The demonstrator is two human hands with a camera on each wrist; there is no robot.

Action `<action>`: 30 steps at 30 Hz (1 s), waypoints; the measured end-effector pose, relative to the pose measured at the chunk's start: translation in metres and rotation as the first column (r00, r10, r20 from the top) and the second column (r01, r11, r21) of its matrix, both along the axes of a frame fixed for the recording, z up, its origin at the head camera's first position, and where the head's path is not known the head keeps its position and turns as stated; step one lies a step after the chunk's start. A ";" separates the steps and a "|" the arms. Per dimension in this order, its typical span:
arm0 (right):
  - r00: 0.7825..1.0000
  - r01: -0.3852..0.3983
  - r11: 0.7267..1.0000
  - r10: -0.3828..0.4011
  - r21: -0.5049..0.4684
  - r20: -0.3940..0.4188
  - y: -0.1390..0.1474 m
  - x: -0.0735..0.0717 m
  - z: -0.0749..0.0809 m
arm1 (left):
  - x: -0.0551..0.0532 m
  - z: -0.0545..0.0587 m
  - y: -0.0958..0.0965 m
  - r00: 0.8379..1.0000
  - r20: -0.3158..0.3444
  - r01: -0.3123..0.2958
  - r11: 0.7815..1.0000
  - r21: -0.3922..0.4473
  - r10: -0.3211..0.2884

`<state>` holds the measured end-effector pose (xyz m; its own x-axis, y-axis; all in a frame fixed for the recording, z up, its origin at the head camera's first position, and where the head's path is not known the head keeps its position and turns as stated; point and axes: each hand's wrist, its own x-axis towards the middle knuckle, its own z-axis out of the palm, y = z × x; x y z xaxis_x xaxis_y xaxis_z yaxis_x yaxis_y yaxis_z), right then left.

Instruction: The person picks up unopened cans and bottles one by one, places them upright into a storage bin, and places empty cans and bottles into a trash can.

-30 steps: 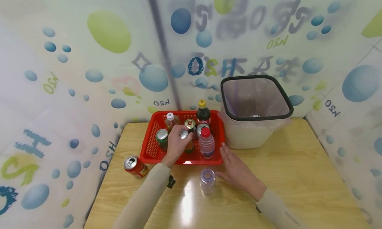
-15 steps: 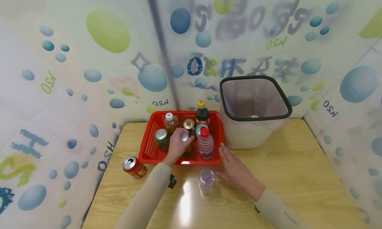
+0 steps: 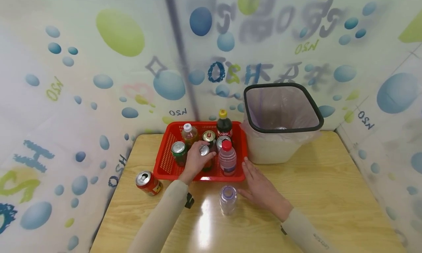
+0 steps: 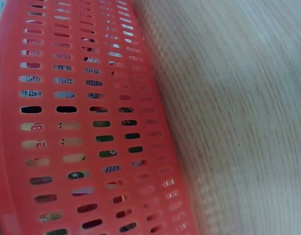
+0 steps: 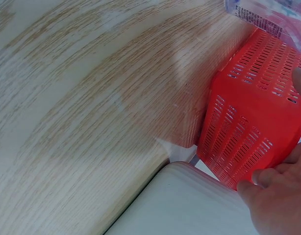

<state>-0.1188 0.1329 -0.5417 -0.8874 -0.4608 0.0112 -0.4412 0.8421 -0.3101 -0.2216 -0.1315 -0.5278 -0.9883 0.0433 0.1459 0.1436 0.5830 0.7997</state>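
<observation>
In the head view my left hand [image 3: 196, 158] reaches into the red plastic basket [image 3: 167, 177] and grips a drink can [image 3: 204, 150] by its upper part; the fingers hide much of its side. Around that can stand a green can [image 3: 179, 153], a gold-topped can [image 3: 209, 136], a silver-topped can [image 3: 224, 141] and a red-capped pink bottle [image 3: 228, 159]. My right hand [image 3: 262, 189] rests its extended fingertips against the basket's front right corner. Its thumb points toward a clear uncapped bottle [image 3: 228, 200]. The right wrist view shows its fingers [image 5: 275, 178] touching the basket's rim.
At the back of the basket are a white-capped bottle [image 3: 189, 134] and a yellow-capped cola bottle [image 3: 224, 126]. A lined bin [image 3: 270, 148] with a black rim stands right of it. An opened red can [image 3: 149, 183] stands on the wooden table [image 3: 329, 194] at the left.
My left hand has settled slightly lower and to the right within the basket, with the can still in its grip. The right hand has stayed at the basket's corner.
</observation>
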 end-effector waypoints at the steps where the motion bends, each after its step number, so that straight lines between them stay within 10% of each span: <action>1: 1.000 0.002 1.000 -0.002 0.003 0.000 0.000 0.000 0.000 | 0.000 0.000 0.000 1.000 -0.006 0.003 1.000 -0.004 -0.003; 13: 1.000 -0.011 0.999 0.011 -0.030 -0.005 0.002 -0.001 0.000 | 0.037 0.008 -0.023 0.990 -0.142 -0.009 1.000 -0.028 0.005; 24: 0.999 -0.020 0.977 0.015 -0.213 -0.028 0.014 0.001 -0.002 | 0.063 0.004 -0.044 0.931 -0.361 0.028 0.995 -0.097 -0.062; 30: 0.999 0.044 0.869 -0.032 -0.493 0.032 0.017 0.013 0.001 | 0.071 0.001 -0.050 0.922 -0.384 0.013 0.994 -0.108 -0.054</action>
<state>-0.1057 0.1499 -0.5405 -0.9068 -0.3663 0.2087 -0.4003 0.5930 -0.6986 -0.1503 -0.1812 -0.5266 -0.8540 0.1099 0.5085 0.4497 0.6475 0.6153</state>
